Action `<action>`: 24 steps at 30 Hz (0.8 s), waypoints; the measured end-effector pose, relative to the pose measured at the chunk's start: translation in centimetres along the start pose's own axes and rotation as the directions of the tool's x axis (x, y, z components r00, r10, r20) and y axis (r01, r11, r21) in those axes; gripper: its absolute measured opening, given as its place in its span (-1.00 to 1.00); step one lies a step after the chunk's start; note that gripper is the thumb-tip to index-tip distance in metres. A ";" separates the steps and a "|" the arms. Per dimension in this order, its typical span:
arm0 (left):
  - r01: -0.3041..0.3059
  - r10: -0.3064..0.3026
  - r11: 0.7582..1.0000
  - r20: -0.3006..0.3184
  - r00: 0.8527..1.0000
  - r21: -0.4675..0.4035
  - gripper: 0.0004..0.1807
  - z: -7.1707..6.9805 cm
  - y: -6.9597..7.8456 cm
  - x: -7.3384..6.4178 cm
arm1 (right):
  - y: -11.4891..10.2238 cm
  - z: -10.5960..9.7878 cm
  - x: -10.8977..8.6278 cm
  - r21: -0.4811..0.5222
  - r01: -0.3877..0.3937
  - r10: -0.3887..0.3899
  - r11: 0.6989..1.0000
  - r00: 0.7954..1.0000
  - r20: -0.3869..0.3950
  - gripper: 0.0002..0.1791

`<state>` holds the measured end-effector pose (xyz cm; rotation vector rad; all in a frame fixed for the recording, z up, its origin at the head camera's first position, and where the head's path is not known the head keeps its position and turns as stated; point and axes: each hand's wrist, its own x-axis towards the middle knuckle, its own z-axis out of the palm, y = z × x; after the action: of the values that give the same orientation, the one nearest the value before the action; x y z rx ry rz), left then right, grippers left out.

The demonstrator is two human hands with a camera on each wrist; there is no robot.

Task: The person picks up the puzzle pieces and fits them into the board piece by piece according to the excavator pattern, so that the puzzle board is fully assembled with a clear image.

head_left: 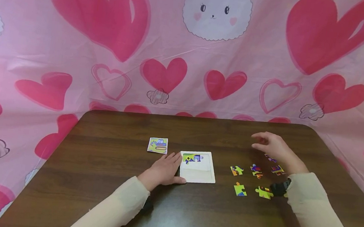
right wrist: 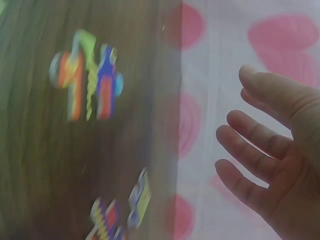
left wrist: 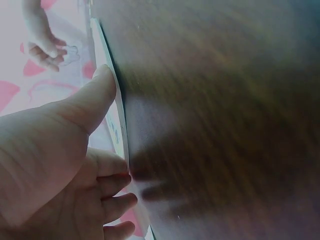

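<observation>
Left hand [head_left: 163, 169] against tray [head_left: 196, 176] with pieces [head_left: 196, 158]

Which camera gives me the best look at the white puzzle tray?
The head view: it shows the face of the white puzzle tray, with coloured pieces inside. The left wrist view catches it nearly edge-on, partly hidden by the left hand. The right wrist view doesn't show it.

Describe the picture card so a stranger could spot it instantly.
On the brown table, find the white tray that the left hand touches. Left of it, beyond that hand, lies a small square picture card. Unlike the partly filled tray and the loose puzzle pieces, it shows one whole blue-and-green picture.
</observation>
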<state>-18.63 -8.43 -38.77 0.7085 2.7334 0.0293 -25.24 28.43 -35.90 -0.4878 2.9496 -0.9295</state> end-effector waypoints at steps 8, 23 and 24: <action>0.001 -0.001 1.000 0.004 1.000 -0.003 -0.06 0.1 0.0 0.1 | 2.9 -0.7 -1.3 -0.020 -0.020 0.019 1.000 1.000 -0.009 -0.56; -0.006 0.006 1.000 -0.009 1.000 0.006 -0.06 0.2 0.0 0.1 | 5.4 -1.3 -2.2 -0.094 0.005 0.006 0.996 0.993 0.119 -0.58; -0.005 0.005 1.000 -0.010 1.000 0.004 -0.06 0.2 0.0 0.1 | 5.5 -1.3 -2.2 -0.102 -0.001 0.014 0.995 0.992 0.125 -0.57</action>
<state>-18.61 -8.38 -39.03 0.7186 2.7417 0.0280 -24.90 34.09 -38.10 -0.5174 2.8933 -0.7216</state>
